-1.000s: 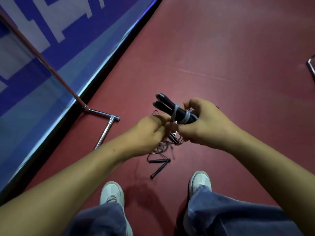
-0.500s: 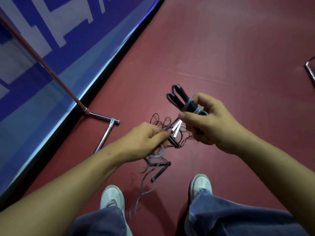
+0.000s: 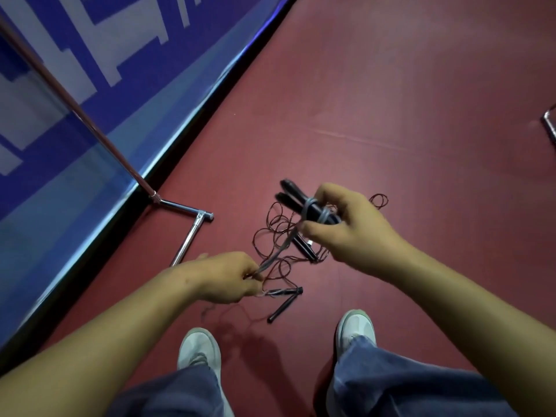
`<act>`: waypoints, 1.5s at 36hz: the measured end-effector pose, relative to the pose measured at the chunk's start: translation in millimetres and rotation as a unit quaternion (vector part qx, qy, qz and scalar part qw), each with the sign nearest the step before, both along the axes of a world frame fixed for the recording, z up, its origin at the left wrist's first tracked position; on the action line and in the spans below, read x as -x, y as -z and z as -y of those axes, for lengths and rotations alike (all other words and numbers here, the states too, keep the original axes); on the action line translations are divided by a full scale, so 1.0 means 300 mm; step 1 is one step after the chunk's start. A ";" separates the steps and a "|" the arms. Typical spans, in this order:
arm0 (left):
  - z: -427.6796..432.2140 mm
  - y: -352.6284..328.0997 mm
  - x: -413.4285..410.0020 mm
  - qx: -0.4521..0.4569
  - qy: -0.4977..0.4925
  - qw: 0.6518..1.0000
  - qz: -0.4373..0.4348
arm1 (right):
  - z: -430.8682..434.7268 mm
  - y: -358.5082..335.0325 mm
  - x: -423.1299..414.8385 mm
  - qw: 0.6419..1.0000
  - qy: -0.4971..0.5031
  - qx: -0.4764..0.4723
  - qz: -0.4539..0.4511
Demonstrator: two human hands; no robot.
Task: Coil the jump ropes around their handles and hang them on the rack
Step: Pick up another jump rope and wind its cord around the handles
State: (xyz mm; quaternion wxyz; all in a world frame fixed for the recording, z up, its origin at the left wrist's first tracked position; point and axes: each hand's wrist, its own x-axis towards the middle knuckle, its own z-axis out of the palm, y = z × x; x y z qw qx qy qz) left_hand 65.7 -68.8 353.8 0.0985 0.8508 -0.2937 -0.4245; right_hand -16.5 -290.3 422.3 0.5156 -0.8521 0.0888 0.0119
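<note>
My right hand (image 3: pixel 349 227) grips two black jump-rope handles (image 3: pixel 296 197) held side by side, with a few turns of grey rope wound round them. The grey rope (image 3: pixel 278 251) runs taut down and left from the handles to my left hand (image 3: pixel 222 278), which pinches it between thumb and fingers. On the red floor below lies a tangle of thin dark-red rope (image 3: pixel 276 230) with black handles (image 3: pixel 282 305) near my feet. The chrome rack (image 3: pixel 192 233) stands to the left, its pole rising toward the upper left.
A blue and white banner wall (image 3: pixel 90 85) runs along the left with a black base strip. Another chrome frame piece (image 3: pixel 549 121) shows at the right edge. My two white shoes (image 3: pixel 356 326) stand at the bottom on the red floor.
My hands have drawn apart: the left moved down and left, pulling the grey rope taut. The right hand with the handles shifted slightly right.
</note>
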 end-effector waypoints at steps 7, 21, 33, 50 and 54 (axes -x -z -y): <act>-0.010 0.045 -0.032 0.094 -0.049 0.993 0.043 | -0.054 -0.051 -0.002 0.998 -0.039 -0.057 0.012; -0.010 0.109 0.031 0.176 -0.176 0.969 -0.006 | 0.137 -0.179 -0.037 0.960 0.117 -0.246 0.071; -0.058 0.282 0.048 -0.212 0.015 0.977 0.011 | 0.095 -0.127 -0.087 0.987 0.093 -0.095 0.088; 0.239 -0.142 0.011 0.421 -0.210 0.883 -0.003 | 0.015 -0.064 -0.077 0.996 0.028 -0.080 0.027; 0.259 -0.150 0.025 0.431 -0.221 0.871 -0.082 | 0.020 -0.088 -0.077 0.984 0.043 -0.169 0.028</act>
